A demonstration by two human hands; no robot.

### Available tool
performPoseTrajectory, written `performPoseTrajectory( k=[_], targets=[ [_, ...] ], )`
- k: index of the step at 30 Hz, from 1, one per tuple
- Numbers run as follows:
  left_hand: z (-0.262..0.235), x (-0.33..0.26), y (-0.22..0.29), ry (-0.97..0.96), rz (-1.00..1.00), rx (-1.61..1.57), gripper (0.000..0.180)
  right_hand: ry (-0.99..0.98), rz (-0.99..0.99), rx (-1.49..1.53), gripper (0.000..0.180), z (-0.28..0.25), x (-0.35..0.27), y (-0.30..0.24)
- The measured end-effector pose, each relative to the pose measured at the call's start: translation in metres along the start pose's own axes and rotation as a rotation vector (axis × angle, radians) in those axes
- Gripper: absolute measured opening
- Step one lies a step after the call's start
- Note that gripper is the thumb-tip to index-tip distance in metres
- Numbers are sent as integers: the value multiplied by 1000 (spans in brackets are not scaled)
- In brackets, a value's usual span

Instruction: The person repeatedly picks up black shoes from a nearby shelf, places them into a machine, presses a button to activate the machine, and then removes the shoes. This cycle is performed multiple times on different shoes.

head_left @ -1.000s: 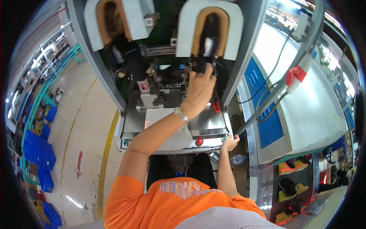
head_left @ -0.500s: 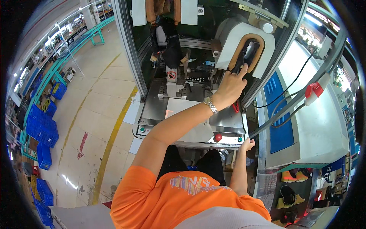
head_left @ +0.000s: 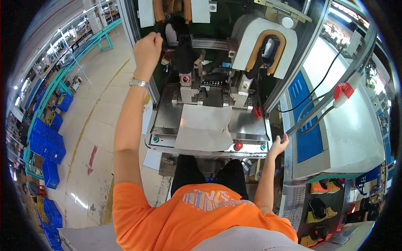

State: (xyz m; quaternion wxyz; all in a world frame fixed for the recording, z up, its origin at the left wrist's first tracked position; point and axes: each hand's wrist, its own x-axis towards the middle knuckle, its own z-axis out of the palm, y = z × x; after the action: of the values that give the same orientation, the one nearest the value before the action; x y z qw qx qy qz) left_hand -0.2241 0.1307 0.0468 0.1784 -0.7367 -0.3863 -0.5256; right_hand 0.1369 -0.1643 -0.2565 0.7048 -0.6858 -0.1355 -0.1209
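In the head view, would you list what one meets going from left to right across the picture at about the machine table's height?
Blue crates → left hand's forearm → sheet of paper → red knob → right hand → blue panel.

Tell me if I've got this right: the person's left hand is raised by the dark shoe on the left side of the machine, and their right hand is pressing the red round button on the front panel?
Not quite. The right hand is not on the red round button; it rests at the right corner of the machine's front panel, apart from the button. The rest holds: the left hand is raised, closed, beside the dark shoe. The head view shows this.
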Motion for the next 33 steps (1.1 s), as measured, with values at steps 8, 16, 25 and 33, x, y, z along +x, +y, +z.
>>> performPoseTrajectory(
  k=[8,16,25,33],
  targets=[
    [-103,8,95,173,145,-196,21,-548,-207,253,28,1,-48,-143],
    [-95,-67,236,-512,264,-323,25,-826,-237,411,106,-28,-112,-225],
    [-96,-141,423,-735,958,-1209,16,-45,207,418,54,-182,-49,-158],
    [-8,-196,520,-811,1047,-1232,35,389,560,648,64,-407,-11,13]
  ],
)
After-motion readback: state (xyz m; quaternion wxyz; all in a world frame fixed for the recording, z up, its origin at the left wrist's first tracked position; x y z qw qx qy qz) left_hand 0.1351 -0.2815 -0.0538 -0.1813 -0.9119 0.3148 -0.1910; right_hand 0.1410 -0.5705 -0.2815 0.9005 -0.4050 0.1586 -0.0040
